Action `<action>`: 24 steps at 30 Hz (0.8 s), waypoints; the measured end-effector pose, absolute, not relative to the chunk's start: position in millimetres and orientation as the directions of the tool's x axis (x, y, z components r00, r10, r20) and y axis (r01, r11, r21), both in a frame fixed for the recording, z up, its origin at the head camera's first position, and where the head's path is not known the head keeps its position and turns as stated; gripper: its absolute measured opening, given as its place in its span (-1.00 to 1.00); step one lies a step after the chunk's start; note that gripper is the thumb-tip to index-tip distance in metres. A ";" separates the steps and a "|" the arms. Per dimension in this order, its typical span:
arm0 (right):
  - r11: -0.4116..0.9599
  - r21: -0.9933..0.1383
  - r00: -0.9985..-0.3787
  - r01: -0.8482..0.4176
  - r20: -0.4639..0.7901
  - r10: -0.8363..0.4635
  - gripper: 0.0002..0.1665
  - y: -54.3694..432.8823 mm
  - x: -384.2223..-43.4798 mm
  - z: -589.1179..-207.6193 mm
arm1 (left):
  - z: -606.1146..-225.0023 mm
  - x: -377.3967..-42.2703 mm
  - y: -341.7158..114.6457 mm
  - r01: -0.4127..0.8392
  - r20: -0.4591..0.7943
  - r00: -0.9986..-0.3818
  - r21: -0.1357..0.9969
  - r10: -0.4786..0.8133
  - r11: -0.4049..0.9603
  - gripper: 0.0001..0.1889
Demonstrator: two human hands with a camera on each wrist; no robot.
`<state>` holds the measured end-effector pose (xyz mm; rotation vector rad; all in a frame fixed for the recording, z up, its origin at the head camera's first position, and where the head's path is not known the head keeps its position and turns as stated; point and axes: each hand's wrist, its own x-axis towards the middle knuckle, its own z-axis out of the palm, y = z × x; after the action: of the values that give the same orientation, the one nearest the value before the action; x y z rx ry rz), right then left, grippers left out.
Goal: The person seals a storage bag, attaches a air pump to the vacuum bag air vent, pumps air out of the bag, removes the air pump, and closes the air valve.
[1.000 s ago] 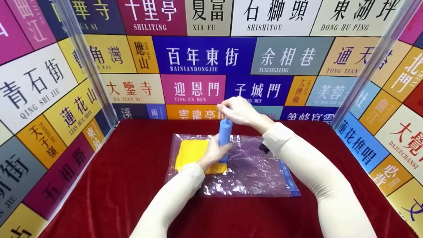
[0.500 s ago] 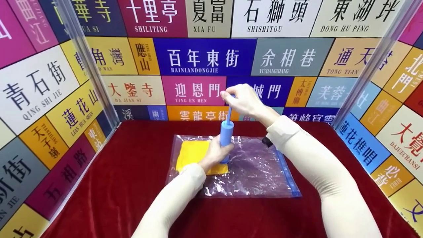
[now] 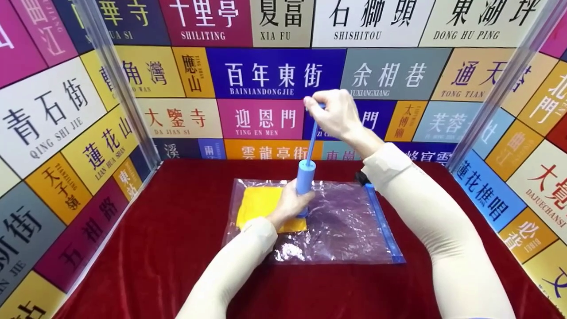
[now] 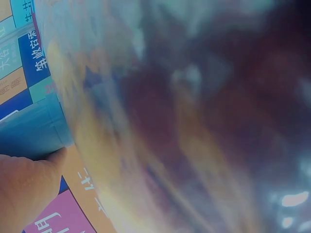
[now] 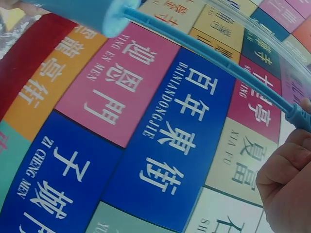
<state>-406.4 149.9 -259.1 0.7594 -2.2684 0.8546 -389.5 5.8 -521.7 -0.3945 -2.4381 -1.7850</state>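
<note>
A light blue hand pump [image 3: 305,176] stands nearly upright on a clear plastic storage bag [image 3: 341,221]. My left hand [image 3: 290,204] grips the pump's barrel near its lower end. Above it, my right hand [image 3: 334,113] holds the handle, with the thin plunger rod [image 3: 312,144] drawn far out of the barrel. In the right wrist view the rod [image 5: 209,58] runs from the barrel [image 5: 92,14] to the curled fingers of my right hand [image 5: 286,179]. Folded yellow cloth [image 3: 259,206] lies inside the bag's left part. The pump's foot is partly hidden by my left hand.
The bag's blue zip edge [image 3: 385,226] lies to the right. Dark red cloth [image 3: 177,248] covers the table. Behind it and on both sides rise panels [image 3: 274,73] printed with coloured signs. Glossy, blurred plastic [image 4: 184,121] fills most of the left wrist view.
My right hand has risen steadily and a little to the right, pulling the plunger rod from nearly fully in to far out. My left hand keeps its grip on the barrel.
</note>
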 end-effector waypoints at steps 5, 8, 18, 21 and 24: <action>0.591 -0.398 -0.615 -0.702 0.757 -0.221 -0.39 148.5 -408.4 -247.7 | -521.5 -388.8 4.5 0.249 0.216 -0.966 0.930 0.146 0.269 -0.63; 0.580 -0.405 -0.595 -0.707 0.783 -0.179 -0.39 147.9 -409.4 -245.2 | -521.2 -387.9 4.4 0.244 0.210 -0.966 0.934 0.151 0.262 -0.63; 0.574 -0.399 -0.580 -0.715 0.797 -0.168 -0.36 147.3 -412.4 -247.4 | -519.7 -388.6 5.0 0.213 0.181 -0.971 0.951 0.153 0.226 -0.61; 0.576 -0.406 -0.589 -0.709 0.791 -0.167 -0.38 146.2 -413.7 -250.1 | -520.7 -388.9 4.9 0.216 0.184 -0.970 0.951 0.157 0.223 -0.63; 0.595 -0.403 -0.614 -0.696 0.763 -0.202 -0.39 143.7 -414.2 -255.6 | -522.3 -389.1 5.4 0.227 0.195 -0.969 0.947 0.153 0.228 -0.66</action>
<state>-414.2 143.7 -255.6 0.7077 -2.1402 0.9305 -389.1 5.4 -522.3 -0.3739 -2.4139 -1.8776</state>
